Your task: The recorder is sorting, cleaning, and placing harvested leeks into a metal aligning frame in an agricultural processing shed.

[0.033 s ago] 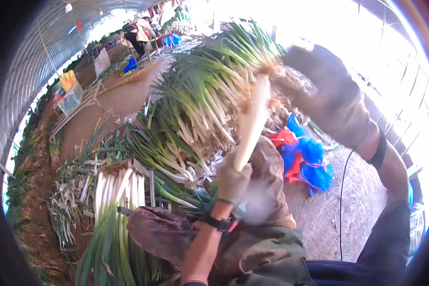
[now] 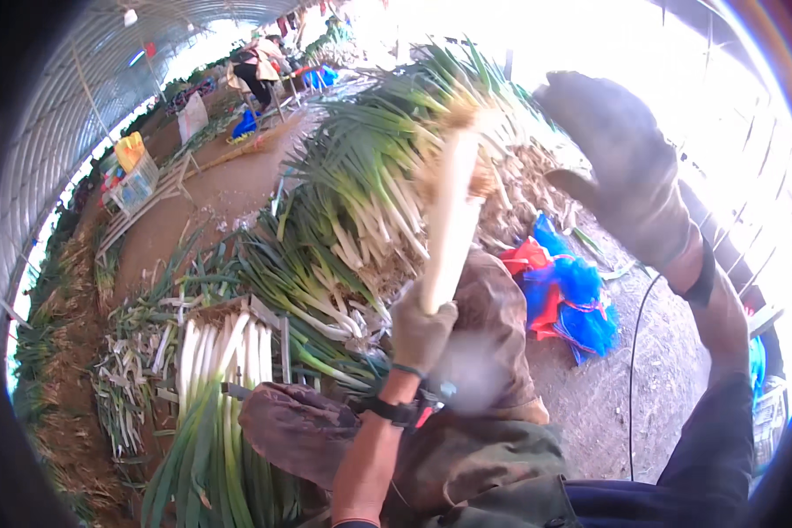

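Note:
My gloved left hand (image 2: 422, 330) is closed round the white shank of a leek (image 2: 453, 220), held up in front of my knees. Its brown, hairy root end points away from me and is blurred. A second shank may lie against it; I cannot tell. To the right, my gloved right hand (image 2: 607, 136) is raised with its thumb apart from the fingers and nothing in it. A gap separates it from the held leek's roots. Beyond both hands lies a large heap of leeks (image 2: 352, 189), green leaves to the left and roots to the right.
Trimmed leeks (image 2: 224, 352) lie in a metal-edged rack at my left, beside scattered leaf scraps (image 2: 128, 378). Blue and red netting (image 2: 572, 295) sits on the ground at right, near a black cable (image 2: 635, 370). Another person (image 2: 260, 70) bends at a stand far off.
My right hand has moved away from the leek's root end, up and to the right. The held leek has shifted slightly left, still in my left hand.

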Demonstrator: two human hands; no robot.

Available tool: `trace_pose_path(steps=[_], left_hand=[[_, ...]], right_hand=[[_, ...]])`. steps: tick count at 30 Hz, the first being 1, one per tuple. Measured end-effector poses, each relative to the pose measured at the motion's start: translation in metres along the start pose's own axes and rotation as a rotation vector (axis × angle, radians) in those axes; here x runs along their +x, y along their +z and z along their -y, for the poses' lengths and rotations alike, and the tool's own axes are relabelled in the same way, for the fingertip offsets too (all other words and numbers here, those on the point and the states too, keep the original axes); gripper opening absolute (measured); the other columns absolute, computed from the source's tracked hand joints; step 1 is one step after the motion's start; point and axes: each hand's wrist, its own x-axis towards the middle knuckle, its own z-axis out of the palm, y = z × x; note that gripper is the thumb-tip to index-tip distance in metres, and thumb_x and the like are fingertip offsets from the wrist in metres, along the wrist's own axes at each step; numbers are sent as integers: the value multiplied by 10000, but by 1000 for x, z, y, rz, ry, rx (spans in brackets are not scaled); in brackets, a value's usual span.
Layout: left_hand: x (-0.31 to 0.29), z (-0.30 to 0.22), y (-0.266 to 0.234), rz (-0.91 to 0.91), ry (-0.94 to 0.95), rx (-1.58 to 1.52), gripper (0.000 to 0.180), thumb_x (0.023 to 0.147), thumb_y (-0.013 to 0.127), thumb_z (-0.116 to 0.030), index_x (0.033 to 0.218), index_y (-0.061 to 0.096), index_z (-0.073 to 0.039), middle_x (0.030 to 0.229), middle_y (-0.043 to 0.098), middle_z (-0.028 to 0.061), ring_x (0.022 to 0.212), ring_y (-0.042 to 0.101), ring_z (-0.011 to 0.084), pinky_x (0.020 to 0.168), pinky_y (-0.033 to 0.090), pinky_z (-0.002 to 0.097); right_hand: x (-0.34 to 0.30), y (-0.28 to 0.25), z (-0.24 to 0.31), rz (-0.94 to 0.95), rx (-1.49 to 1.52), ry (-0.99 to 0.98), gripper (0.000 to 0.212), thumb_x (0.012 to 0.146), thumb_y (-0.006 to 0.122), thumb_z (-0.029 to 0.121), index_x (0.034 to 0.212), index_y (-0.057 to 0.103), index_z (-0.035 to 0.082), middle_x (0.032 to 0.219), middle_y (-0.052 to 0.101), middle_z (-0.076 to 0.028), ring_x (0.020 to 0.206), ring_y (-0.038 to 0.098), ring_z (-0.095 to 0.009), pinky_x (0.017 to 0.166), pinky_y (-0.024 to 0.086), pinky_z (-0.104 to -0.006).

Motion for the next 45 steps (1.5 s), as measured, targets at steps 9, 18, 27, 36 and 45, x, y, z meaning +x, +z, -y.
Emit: trace_pose_path(steps=[9,18,27,36,45], left_hand=[[34,-59,-80,390,-21,-232,257,799,761,-124,1023,755,1,910,743,27,830,671,95,734,551,286],[33,-84,-150,193,-98,-422,527,847,821,-108,1316,637,47,1168,740,109,1073,709,199,919,570,302],[35,-77,-120,531,-209,-278,564,818,852,-133,1330,648,-16,1163,726,49,1065,662,139,939,531,307],[21,-73,-78,605,-169,-515,637,782,902,-197,1314,603,-15,1213,703,87,1106,668,175,972,547,360],[10,-109,-94,207,315,-138,279,825,820,-176,1007,716,9,832,729,57,730,663,121,660,553,318]], right_hand=[[-2,108,83,375,1729,557,627,807,888,223,1333,579,77,1295,557,-120,1203,511,-191,1034,462,-358],[58,107,104,121,1820,637,321,799,886,240,1021,768,41,886,757,-40,810,698,-116,767,571,-309],[74,102,74,81,2009,220,451,889,769,74,1310,635,-15,1239,705,-143,1075,705,-227,962,573,-374],[54,125,80,172,1858,354,379,882,744,157,1208,650,-13,1138,704,-160,992,695,-253,901,566,-394],[50,128,64,157,1632,361,344,875,718,239,1105,666,-10,1037,703,-177,909,684,-279,840,558,-415]])
